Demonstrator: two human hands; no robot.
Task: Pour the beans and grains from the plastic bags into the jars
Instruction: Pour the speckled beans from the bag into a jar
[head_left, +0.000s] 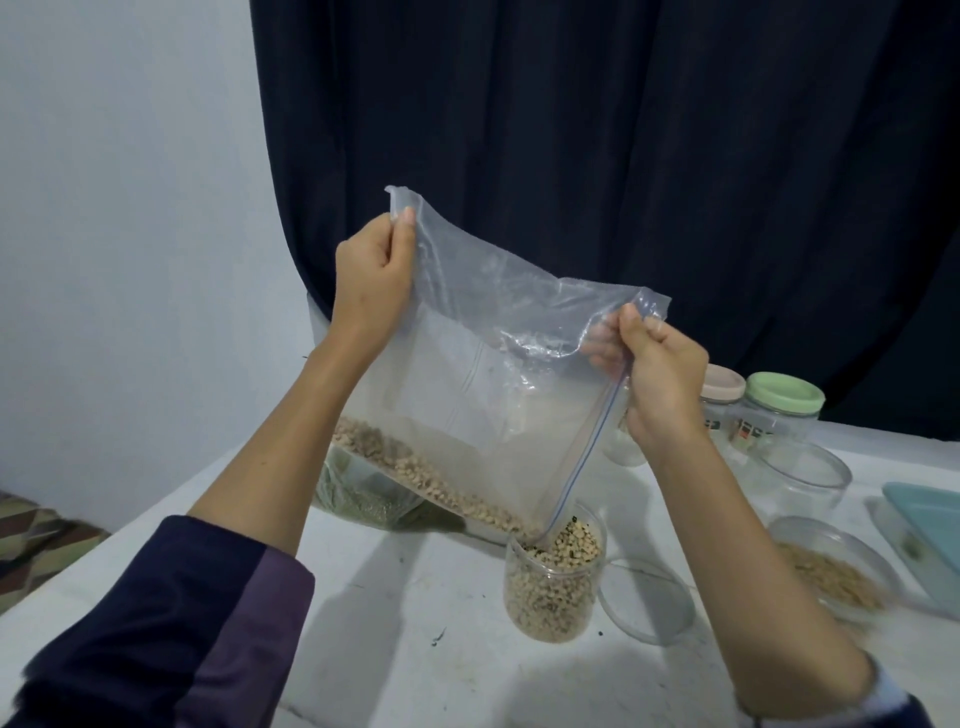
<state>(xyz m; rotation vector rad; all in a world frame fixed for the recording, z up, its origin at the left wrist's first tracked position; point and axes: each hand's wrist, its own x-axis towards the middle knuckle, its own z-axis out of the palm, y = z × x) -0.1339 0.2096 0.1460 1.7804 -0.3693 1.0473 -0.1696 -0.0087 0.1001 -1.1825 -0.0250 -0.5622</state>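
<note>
A clear zip bag (483, 374) hangs tilted above the table, held at both upper corners. My left hand (371, 275) pinches the raised far-left corner. My right hand (657, 374) grips the lower corner by the blue zip strip. Pale beans lie along the bag's bottom edge and slide toward its open corner, which dips into a clear jar (556, 582). That jar stands on the white table and is nearly full of the same beans. A second bag of green grains (363, 493) lies behind the first bag.
An empty clear jar (802, 480) and two lidded jars (779, 410) stand at the right rear. A jar holding tan grains (831, 569) and a light blue tray (930, 525) sit at the right edge. A clear round lid (649, 603) lies beside the bean jar.
</note>
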